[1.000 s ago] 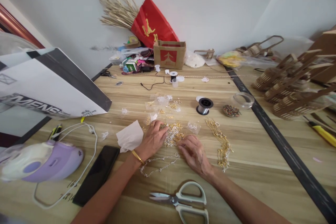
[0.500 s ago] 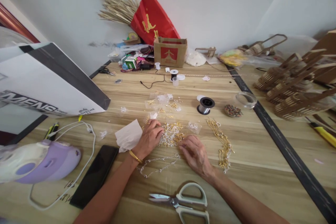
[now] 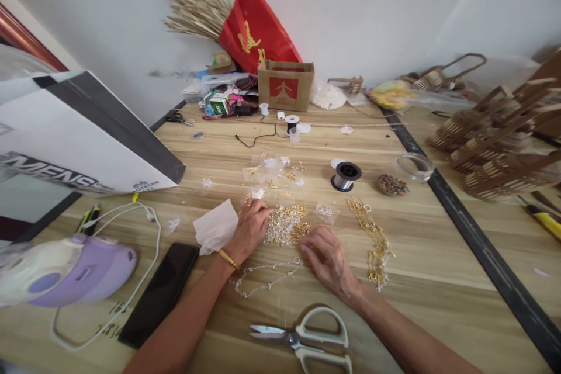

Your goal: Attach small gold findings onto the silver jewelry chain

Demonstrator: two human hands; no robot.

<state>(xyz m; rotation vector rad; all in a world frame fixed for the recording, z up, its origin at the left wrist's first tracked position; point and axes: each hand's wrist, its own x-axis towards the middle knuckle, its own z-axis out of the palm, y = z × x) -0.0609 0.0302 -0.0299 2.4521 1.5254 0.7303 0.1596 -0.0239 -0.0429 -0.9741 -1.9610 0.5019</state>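
Observation:
My left hand point(image 3: 250, 229) rests palm down on the wooden table point(image 3: 438, 257), its fingers bent at the left edge of a pile of small gold and silver findings point(image 3: 287, 225). A gold bangle sits on that wrist. My right hand point(image 3: 328, 260) lies just right of and below the pile, fingers curled toward it; whether they pinch a piece is not visible. A silver chain point(image 3: 265, 276) lies on the table between my wrists. A row of gold chains point(image 3: 372, 239) lies to the right of my right hand.
White-handled scissors point(image 3: 307, 339) lie near the front edge. A black phone point(image 3: 160, 292), a white tissue point(image 3: 215, 227) and a purple device with a white cord point(image 3: 65, 269) are at left. A wire spool point(image 3: 345, 176), a bead dish point(image 3: 391, 184) and wooden baskets point(image 3: 495, 146) stand farther right.
My left hand has slid a little left off the pile, uncovering more of the findings. My right hand has barely moved.

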